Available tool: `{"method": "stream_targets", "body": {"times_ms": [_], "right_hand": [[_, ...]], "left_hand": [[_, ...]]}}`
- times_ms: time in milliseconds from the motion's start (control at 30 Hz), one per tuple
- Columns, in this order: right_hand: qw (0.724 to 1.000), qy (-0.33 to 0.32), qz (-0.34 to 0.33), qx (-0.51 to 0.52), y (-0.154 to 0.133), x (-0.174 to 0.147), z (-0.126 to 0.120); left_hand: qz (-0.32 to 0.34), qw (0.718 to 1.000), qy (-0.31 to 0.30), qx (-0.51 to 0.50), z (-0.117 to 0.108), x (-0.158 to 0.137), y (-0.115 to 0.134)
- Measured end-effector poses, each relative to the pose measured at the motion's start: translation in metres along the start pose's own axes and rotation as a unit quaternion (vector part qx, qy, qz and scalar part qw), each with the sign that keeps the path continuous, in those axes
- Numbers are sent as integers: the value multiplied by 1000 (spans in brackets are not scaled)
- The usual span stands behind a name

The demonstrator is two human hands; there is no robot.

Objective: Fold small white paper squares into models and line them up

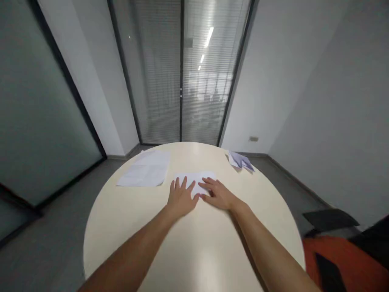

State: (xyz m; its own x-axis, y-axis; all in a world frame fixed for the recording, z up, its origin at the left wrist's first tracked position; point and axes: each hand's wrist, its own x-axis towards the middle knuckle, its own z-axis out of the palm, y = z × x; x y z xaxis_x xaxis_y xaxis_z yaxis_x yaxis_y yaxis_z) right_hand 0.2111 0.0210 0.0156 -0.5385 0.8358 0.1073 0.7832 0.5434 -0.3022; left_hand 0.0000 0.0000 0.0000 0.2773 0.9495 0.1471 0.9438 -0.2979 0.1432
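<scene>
A small white sheet of paper [194,177] lies flat near the middle of the round table. My left hand [181,198] rests on its left part with the fingers spread. My right hand [218,194] lies over its right part, fingers stretched out to the left. The two thumbs come close together at the paper's near edge. Both hands cover much of the sheet, so I cannot tell whether it is folded.
A stack of white paper sheets [145,169] lies on the table's left side. Toward the far right edge sits a folded paper piece [240,160], white and bluish. The pale round table [194,247] has a red and black chair [340,259] at its right.
</scene>
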Motion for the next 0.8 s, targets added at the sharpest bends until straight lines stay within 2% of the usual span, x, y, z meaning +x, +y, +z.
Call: {"method": "stream_targets", "body": {"times_ms": [233,400,567,700,800], "right_hand": [[1000,8,9,10,2,-2,1],[1000,26,6,-6,0,-1,2],[998,51,35,-15,-6,0,3],[998,61,27,-17,-4,0,6],[998,61,-4,-16,2,0,6]], "left_hand": [[-33,999,-26,-23,-3,3,0],[-49,999,-3,-20,-6,6,-1],[-7,999,38,-23,-6,5,-5],[7,1000,2,-29,-4,5,-8],[11,999,-38,-37,-4,4,-11]]}}
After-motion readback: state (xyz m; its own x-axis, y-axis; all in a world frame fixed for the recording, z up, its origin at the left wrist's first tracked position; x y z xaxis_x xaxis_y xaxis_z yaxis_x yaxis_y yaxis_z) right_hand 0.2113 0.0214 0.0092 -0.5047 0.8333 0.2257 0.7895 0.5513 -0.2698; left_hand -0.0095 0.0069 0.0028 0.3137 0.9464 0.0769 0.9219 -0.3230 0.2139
